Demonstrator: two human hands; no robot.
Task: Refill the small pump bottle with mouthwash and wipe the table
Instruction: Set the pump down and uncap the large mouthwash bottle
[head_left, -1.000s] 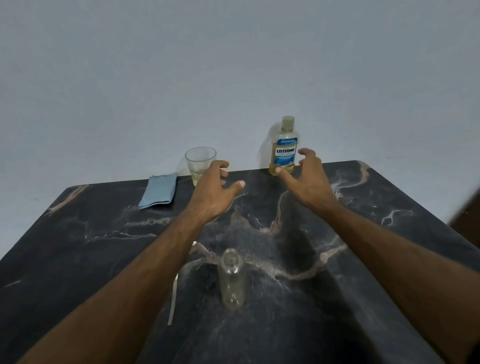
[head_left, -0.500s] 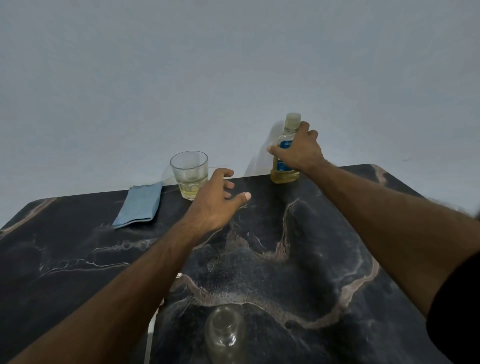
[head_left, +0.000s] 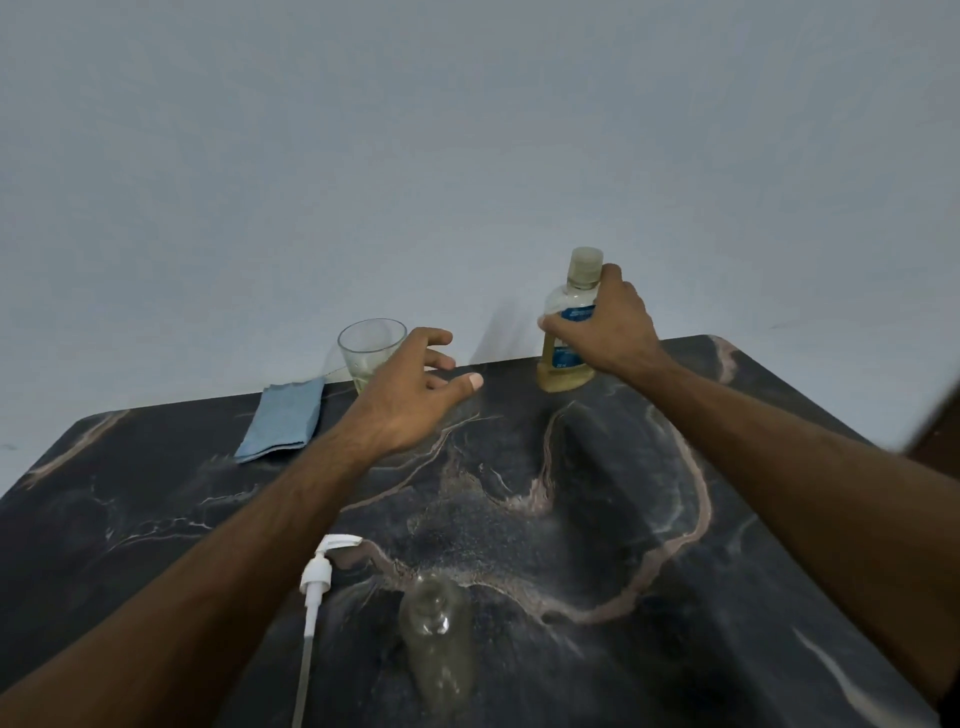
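The mouthwash bottle (head_left: 567, 332), clear with yellow liquid, a blue label and a cap on top, stands at the far edge of the dark marble table (head_left: 597, 519). My right hand (head_left: 610, 327) is wrapped around its middle. My left hand (head_left: 413, 395) hovers with fingers spread just in front of a drinking glass (head_left: 363, 345) and holds nothing. The small clear bottle (head_left: 439, 644) stands uncapped near the front of the table. Its white pump head with a long tube (head_left: 316, 592) lies flat beside it on the left.
A folded blue cloth (head_left: 283, 426) lies at the far left of the table, next to the glass, which holds a little yellowish liquid. A pale wall rises right behind the table's far edge. A dark object (head_left: 935, 431) shows at the right border.
My right hand reached the mouthwash bottle and closed around it. The view dropped a little, bringing the pump head into sight. My left hand stayed open near the glass.
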